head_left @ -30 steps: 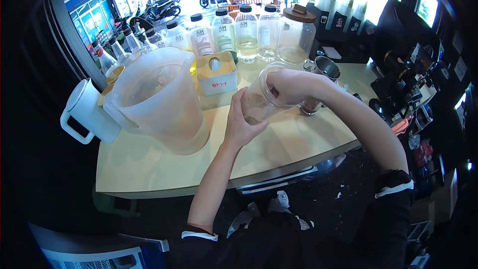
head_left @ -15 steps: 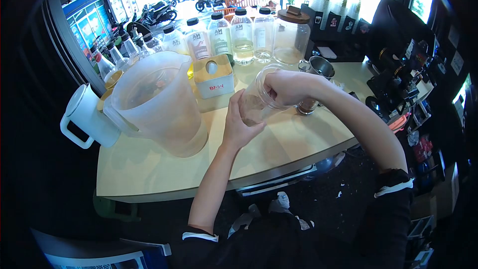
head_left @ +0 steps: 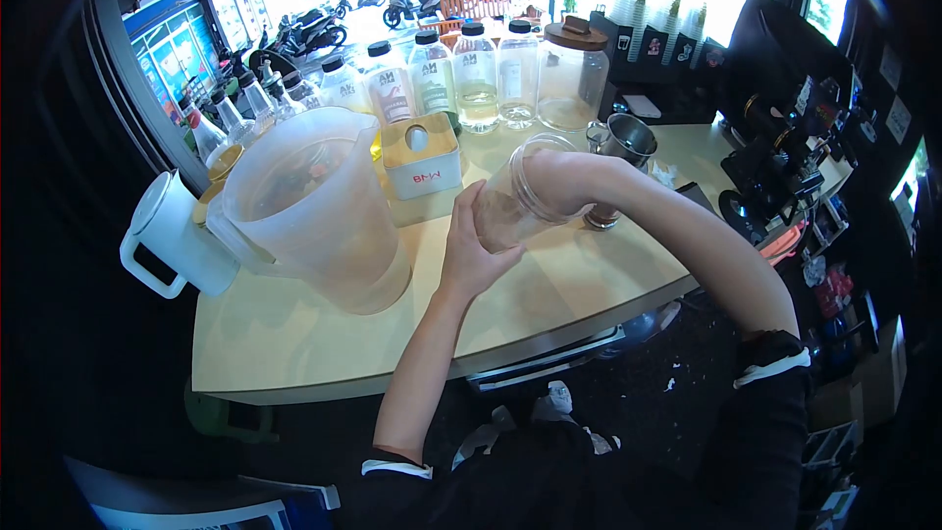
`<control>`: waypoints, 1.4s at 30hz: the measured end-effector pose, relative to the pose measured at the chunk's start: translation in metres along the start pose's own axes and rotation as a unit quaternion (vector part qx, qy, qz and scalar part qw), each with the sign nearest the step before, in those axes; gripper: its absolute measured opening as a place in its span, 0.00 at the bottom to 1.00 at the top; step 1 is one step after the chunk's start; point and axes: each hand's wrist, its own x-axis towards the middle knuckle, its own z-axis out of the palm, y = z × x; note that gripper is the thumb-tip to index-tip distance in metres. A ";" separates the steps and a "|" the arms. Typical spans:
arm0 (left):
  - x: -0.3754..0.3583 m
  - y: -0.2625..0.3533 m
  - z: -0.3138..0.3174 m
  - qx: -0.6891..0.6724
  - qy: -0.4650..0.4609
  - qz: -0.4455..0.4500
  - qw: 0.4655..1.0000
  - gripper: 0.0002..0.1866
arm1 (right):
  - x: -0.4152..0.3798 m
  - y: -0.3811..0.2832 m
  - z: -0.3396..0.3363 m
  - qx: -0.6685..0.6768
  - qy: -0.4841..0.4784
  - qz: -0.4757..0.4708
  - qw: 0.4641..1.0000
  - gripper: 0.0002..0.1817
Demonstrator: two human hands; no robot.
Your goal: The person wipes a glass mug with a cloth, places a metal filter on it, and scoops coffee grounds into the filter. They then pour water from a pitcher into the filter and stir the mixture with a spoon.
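Note:
A clear, wide-mouthed jar is tilted above the counter, its mouth facing up and to the right. My left hand wraps round its lower end, thumb on the near side. Through the mouth, my right hand reaches into the jar. Its fingers are blurred behind the jar's wall, so I cannot see whether they hold anything. Just beyond the hands stands a white tissue box with a wooden lid. Behind my right wrist is a metal cup.
A large translucent pitcher and a white jug stand at the left of the counter. Along the back are several black-capped bottles and a wooden-lidded jar. Stacked cups and dark equipment lie to the right.
My right hand has pushed deeper into the jar, and its fingers show less clearly. The jar has tipped slightly; my left hand keeps its hold.

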 end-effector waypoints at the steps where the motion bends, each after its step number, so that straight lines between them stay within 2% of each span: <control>1: 0.000 0.000 0.000 0.000 0.001 -0.001 1.000 0.49 | 0.000 0.002 0.003 -0.001 0.000 -0.001 1.000 0.14; 3: 0.000 0.000 0.000 -0.021 -0.003 -0.013 1.000 0.49 | -0.005 0.007 0.008 0.235 0.094 0.052 0.966 0.12; 6: -0.001 0.000 0.000 -0.028 -0.005 -0.016 0.999 0.49 | -0.021 0.006 -0.004 0.263 0.075 0.045 0.961 0.11; 10: 0.000 0.001 0.000 -0.017 0.009 -0.006 1.000 0.49 | -0.015 0.021 0.004 0.275 0.096 0.027 0.956 0.11; 15: 0.000 -0.005 0.001 -0.023 0.028 -0.017 0.999 0.48 | -0.025 0.024 -0.003 0.373 0.078 0.045 0.923 0.10; 18: 0.000 -0.008 0.003 -0.040 0.033 -0.011 0.999 0.48 | -0.025 0.026 -0.001 0.367 0.097 0.030 0.925 0.14; 22: 0.000 -0.003 0.000 -0.012 0.029 -0.019 0.999 0.48 | -0.026 0.026 -0.001 0.352 0.112 0.010 0.929 0.14; 25: 0.001 -0.006 0.001 -0.024 0.024 -0.021 0.999 0.48 | -0.029 0.026 -0.003 0.360 0.094 0.031 0.928 0.11; 37: 0.000 -0.007 0.001 -0.010 0.034 -0.041 0.999 0.49 | -0.043 0.042 -0.006 0.443 0.141 0.027 0.885 0.08; 42: 0.001 -0.004 0.000 0.005 0.053 -0.056 0.997 0.49 | -0.053 0.046 -0.006 0.462 0.159 -0.007 0.872 0.08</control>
